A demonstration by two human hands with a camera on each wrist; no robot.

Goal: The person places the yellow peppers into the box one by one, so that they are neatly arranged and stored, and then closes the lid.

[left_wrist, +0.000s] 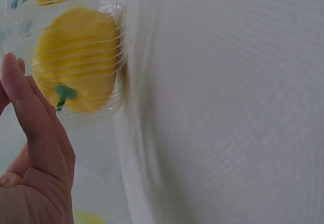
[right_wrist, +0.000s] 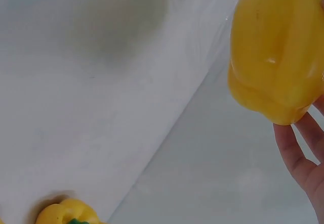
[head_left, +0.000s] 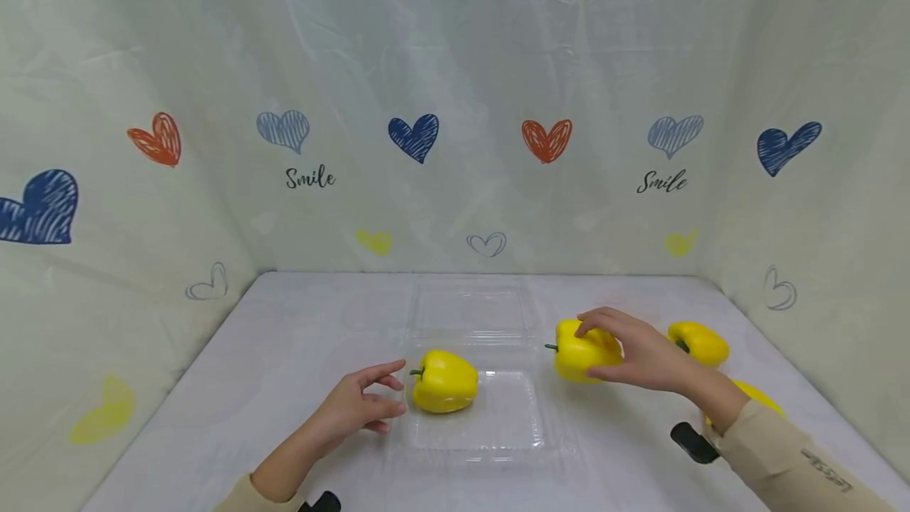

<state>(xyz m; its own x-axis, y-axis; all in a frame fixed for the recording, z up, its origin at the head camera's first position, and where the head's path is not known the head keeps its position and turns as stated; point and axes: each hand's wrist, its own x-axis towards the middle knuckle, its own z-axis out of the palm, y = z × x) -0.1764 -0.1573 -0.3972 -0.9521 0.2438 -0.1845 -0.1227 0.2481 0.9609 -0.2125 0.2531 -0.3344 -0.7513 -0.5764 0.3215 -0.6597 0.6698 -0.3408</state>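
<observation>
A clear plastic clamshell box (head_left: 512, 425) lies open on the white table, its lid (head_left: 472, 308) folded back. One yellow bell pepper (head_left: 445, 382) (left_wrist: 76, 57) lies in the box's left part, stem to the left. My left hand (head_left: 359, 405) (left_wrist: 30, 148) hovers just left of it with relaxed fingers, holding nothing. My right hand (head_left: 633, 350) grips a second yellow pepper (head_left: 579, 352) (right_wrist: 276, 47) right of the box, fingers over its top and thumb below.
Two more yellow peppers lie at the right: one (head_left: 700, 342) (right_wrist: 68, 214) behind my right hand, another (head_left: 757, 395) partly hidden by my sleeve. Cloth walls printed with hearts close in the table on three sides.
</observation>
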